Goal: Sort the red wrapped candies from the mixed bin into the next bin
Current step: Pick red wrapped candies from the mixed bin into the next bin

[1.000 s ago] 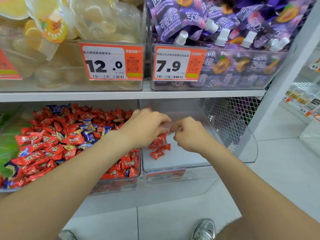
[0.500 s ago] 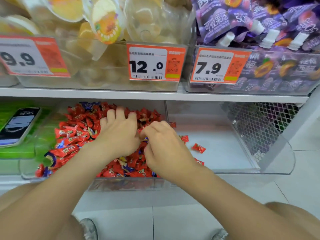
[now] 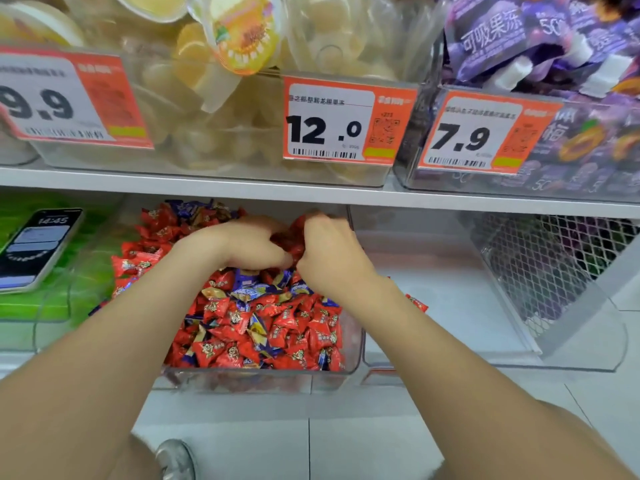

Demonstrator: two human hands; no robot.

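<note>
Viewing from the front rim inward: the mixed bin holds red wrapped candies heaped with blue-wrapped ones. Toward its rear, the left hand and right hand meet over the pile, fingers curled down among the wrappers; blur hides whether either has closed on a candy. The next bin lies directly right of both hands, just beyond the adjoining walls, with one red candy visible on its floor past the right wrist. The right hand is nearer that side, so the coming transfer is judged a short rightward carry
</note>
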